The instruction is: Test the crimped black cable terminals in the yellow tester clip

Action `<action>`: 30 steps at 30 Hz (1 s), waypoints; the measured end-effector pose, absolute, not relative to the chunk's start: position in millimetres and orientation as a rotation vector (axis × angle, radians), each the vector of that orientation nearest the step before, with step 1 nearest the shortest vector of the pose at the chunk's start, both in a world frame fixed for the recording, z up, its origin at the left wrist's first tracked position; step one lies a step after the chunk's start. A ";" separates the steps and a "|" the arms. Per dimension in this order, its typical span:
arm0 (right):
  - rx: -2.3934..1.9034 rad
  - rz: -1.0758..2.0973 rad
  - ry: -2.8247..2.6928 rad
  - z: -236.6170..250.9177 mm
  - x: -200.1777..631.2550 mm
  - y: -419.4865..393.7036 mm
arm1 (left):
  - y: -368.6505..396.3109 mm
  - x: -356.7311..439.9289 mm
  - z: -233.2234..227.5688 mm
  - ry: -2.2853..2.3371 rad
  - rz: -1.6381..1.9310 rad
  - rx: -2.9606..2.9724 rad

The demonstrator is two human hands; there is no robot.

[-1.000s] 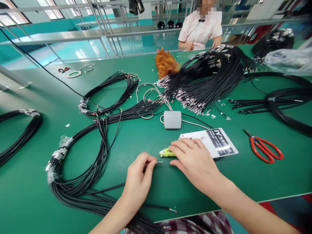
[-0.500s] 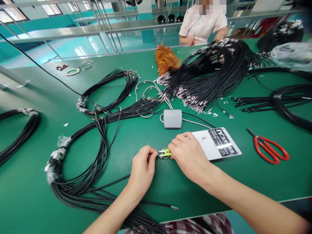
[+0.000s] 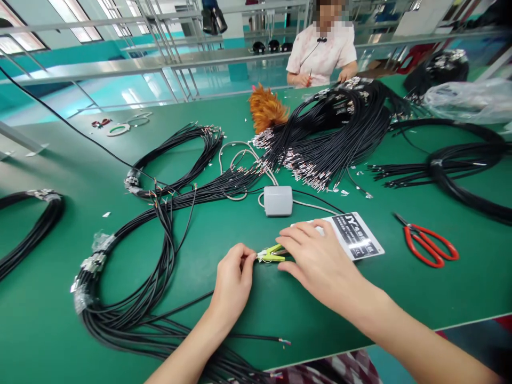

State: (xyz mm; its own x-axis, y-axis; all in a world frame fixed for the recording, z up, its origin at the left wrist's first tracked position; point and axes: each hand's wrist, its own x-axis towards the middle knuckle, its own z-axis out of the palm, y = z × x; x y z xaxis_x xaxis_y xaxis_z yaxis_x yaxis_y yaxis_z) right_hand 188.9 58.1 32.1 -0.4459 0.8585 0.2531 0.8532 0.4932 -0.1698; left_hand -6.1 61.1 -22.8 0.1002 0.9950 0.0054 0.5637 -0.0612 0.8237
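My left hand (image 3: pixel 234 274) is closed in a pinch on the end of a black cable (image 3: pixel 192 300), which runs back under the hand. At its fingertips, a yellow-green clip (image 3: pixel 273 257) has its two arms spread apart, with white bits and thin wire at the tip nearest the left hand. My right hand (image 3: pixel 316 256) is beside the clip's arms, thumb and fingers apart. Partly under that hand lies a flat white plate with a black "JY" label (image 3: pixel 358 234). How far the fingers touch the clip cannot be made out.
Black cable coils (image 3: pixel 90 282) lie left, with a large cable pile (image 3: pixel 340 133) behind. A grey box (image 3: pixel 278 201) sits beyond my hands. Red-handled scissors-like cutters (image 3: pixel 428 242) lie right. An orange feather duster (image 3: pixel 267 109) stands near a seated person (image 3: pixel 322 56) across the table.
My right hand's thumb and fingers have moved apart, and the clip's arms now show spread. The left hand keeps its pinch. The whole view has shifted slightly.
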 end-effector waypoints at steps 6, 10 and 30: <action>-1.384 -0.143 -1.977 13.6 235.5 1.5 | 62.3 -8.5 -22.9 1.503 0.852 1.680; -1.364 -0.152 -2.007 -8.3 232.9 -15.0 | 62.3 -9.5 -24.0 1.498 0.851 1.683; -1.226 0.347 -2.122 -24.6 179.1 -44.5 | 137.0 -126.6 3.8 2.097 1.166 1.752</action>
